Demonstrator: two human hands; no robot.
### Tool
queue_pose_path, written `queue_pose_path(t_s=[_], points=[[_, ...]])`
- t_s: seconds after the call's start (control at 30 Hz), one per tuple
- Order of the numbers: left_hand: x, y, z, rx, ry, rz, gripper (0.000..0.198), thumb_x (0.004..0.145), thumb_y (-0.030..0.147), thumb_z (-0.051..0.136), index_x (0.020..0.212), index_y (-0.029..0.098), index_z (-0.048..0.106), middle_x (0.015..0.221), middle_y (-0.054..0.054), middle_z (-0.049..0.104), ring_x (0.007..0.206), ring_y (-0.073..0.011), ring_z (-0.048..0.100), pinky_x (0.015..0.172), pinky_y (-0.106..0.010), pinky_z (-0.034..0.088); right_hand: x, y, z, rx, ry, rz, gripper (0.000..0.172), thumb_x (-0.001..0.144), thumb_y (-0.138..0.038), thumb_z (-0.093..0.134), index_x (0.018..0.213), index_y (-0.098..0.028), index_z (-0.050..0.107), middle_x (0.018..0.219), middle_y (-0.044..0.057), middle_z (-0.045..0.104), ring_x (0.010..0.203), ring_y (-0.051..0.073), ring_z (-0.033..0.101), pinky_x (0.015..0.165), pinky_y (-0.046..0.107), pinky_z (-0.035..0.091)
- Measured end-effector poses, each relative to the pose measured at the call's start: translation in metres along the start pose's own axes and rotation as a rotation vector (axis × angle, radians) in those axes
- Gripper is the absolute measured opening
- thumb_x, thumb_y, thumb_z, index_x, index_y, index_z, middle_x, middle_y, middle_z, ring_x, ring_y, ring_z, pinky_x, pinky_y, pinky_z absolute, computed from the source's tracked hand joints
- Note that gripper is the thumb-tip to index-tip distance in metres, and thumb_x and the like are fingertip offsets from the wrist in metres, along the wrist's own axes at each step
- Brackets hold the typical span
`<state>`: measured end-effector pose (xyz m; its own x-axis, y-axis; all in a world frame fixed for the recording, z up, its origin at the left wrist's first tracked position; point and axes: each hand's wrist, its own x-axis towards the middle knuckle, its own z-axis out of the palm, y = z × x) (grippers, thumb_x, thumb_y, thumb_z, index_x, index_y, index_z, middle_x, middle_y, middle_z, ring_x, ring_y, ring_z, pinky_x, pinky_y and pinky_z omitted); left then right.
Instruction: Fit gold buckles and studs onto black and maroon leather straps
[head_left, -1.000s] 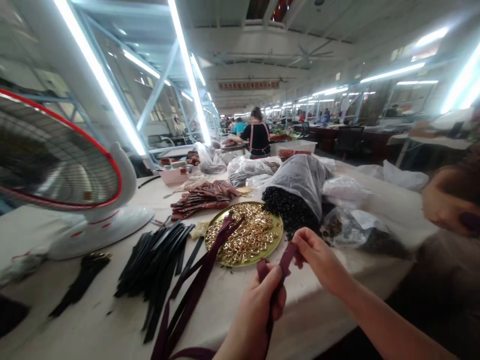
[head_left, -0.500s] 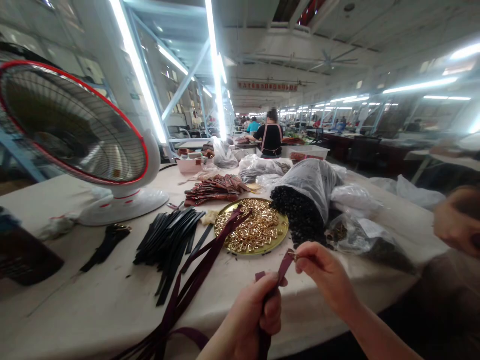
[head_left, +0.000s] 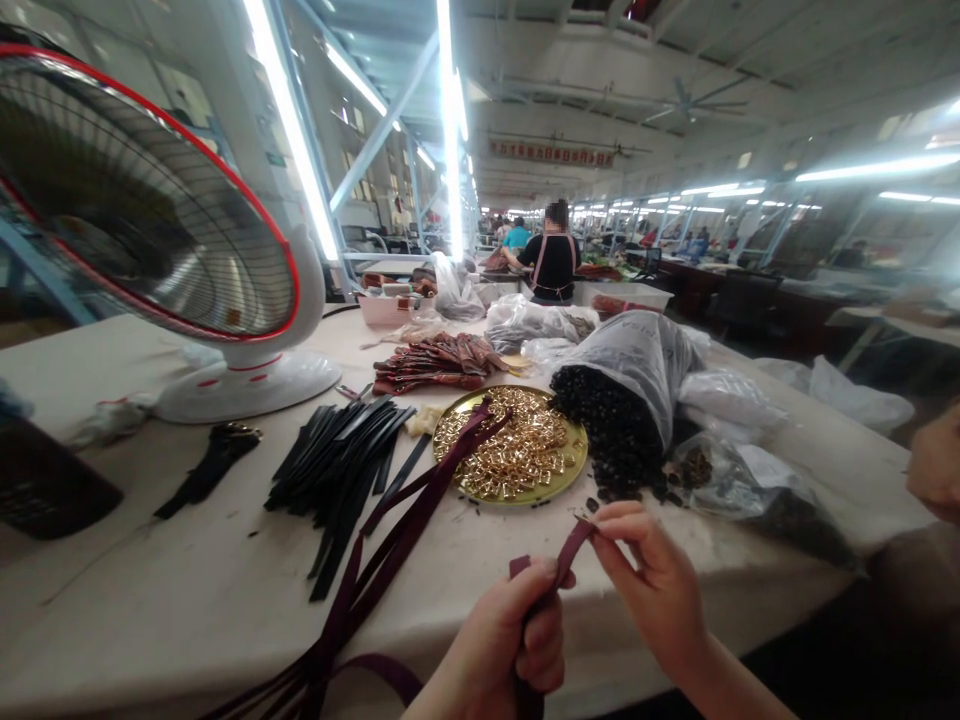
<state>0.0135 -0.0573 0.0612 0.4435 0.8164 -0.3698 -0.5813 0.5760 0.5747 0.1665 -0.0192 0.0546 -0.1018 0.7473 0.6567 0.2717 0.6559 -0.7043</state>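
Observation:
My left hand (head_left: 517, 630) is closed round a dark maroon strap (head_left: 571, 552), whose end sticks up beyond my thumb. At that end, my right hand (head_left: 651, 575) pinches with thumb and forefinger; a small metal piece shows faintly there, partly hidden by the fingertips. More maroon straps (head_left: 390, 550) run from the lower table edge up onto a round gold tray (head_left: 577, 470). On the tray lies a heap of small gold metal buckles (head_left: 517, 450). Small black pieces (head_left: 611, 420) spill from a clear plastic bag to its right.
A white fan (head_left: 255, 385) with a red rim stands at the left. Black strips (head_left: 337, 460) and brown-red strips (head_left: 439, 362) lie in piles. A dark container (head_left: 52, 490) is at the left edge. Another person's hand (head_left: 934, 465) shows at the right edge; a person (head_left: 553, 262) stands farther back.
The view has shifted slightly. My right hand has turned a little at the strap's end, its fingers now more spread, and less of the metal piece shows. My left hand keeps its hold.

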Motion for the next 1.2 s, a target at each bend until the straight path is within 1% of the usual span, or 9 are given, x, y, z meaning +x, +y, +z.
queue_pose_path(t_s=[0.13,0.23,0.43,0.53,0.67,0.77,0.9,1.0,1.2], points=[[0.003,0.003,-0.006,0.035,0.020,0.018,0.020,0.079,0.038,0.049,0.076,0.018,0.051,0.032,0.010,0.029,0.029,-0.0044,0.016,0.034,-0.019,0.011,-0.008,0.005,0.004,-0.015,-0.053,-0.062,0.026,0.078,-0.005,0.054,0.090,-0.027,0.053,0.092,0.003,0.058,0.088,0.018,0.056,0.075,0.030,0.045],[0.005,0.006,-0.007,0.119,0.046,0.069,0.025,0.080,0.042,0.048,0.071,0.019,0.048,0.031,0.010,0.030,0.029,-0.0051,0.018,0.034,-0.020,0.013,-0.011,0.007,0.005,0.017,-0.224,-0.117,0.026,0.078,-0.008,0.055,0.093,-0.029,0.056,0.087,0.002,0.060,0.082,0.018,0.057,0.073,0.029,0.046],[-0.008,0.015,0.001,0.497,0.069,0.088,0.029,0.082,0.046,0.047,0.076,0.018,0.048,0.039,0.009,0.034,0.034,-0.0051,0.025,0.037,-0.018,0.014,-0.002,-0.003,0.001,0.298,-0.427,0.327,0.026,0.089,-0.032,0.042,0.110,-0.026,0.056,0.123,0.008,0.050,0.110,0.024,0.048,0.094,0.039,0.038],[-0.014,0.016,0.009,0.721,0.042,0.191,0.030,0.085,0.044,0.042,0.081,0.016,0.053,0.051,0.003,0.047,0.045,-0.0081,0.041,0.045,-0.018,0.031,0.002,-0.015,0.000,0.552,-0.495,0.417,0.022,0.083,-0.042,0.052,0.093,-0.025,0.062,0.119,0.008,0.052,0.102,0.024,0.054,0.086,0.038,0.044],[-0.012,0.020,0.008,1.226,0.404,0.482,0.029,0.087,0.029,0.038,0.104,0.017,0.058,0.097,-0.012,0.063,0.090,-0.0227,0.057,0.079,-0.033,0.040,0.005,-0.023,0.001,0.788,-0.399,0.543,0.024,0.085,-0.042,0.050,0.077,-0.021,0.058,0.064,0.001,0.058,0.070,0.015,0.057,0.079,0.034,0.044],[-0.012,0.027,0.002,1.729,0.593,0.482,0.042,0.085,0.031,0.040,0.125,0.022,0.049,0.094,-0.016,0.065,0.081,-0.0301,0.060,0.071,-0.039,0.042,0.008,-0.025,0.006,0.892,-0.455,0.745,0.029,0.086,-0.045,0.048,0.077,-0.018,0.053,0.050,-0.006,0.043,0.047,0.008,0.043,0.055,0.023,0.041],[-0.017,0.031,-0.003,2.176,0.438,0.591,0.052,0.086,0.027,0.039,0.137,0.027,0.029,0.087,-0.013,0.065,0.074,-0.0270,0.061,0.065,-0.034,0.043,0.010,-0.028,0.010,1.007,-0.490,0.859,0.031,0.080,-0.046,0.057,0.073,-0.017,0.046,0.051,-0.008,0.035,0.039,0.003,0.025,0.038,0.016,0.020],[-0.023,0.032,-0.003,2.336,0.457,0.473,0.056,0.084,0.013,0.036,0.137,0.027,0.027,0.081,-0.010,0.064,0.069,-0.0244,0.061,0.061,-0.032,0.044,0.005,-0.033,0.006,1.006,-0.517,0.862,0.031,0.078,-0.044,0.060,0.075,-0.017,0.046,0.051,-0.009,0.036,0.038,0.002,0.022,0.037,0.017,0.013],[-0.034,0.024,0.012,2.088,0.383,0.444,0.059,0.076,0.002,0.034,0.132,0.020,0.037,0.114,-0.012,0.055,0.094,-0.0218,0.058,0.079,-0.032,0.046,-0.011,-0.043,0.002,0.984,-0.450,0.839,0.033,0.076,-0.045,0.061,0.075,-0.015,0.049,0.056,-0.005,0.048,0.038,0.001,0.029,0.037,0.017,0.014]])
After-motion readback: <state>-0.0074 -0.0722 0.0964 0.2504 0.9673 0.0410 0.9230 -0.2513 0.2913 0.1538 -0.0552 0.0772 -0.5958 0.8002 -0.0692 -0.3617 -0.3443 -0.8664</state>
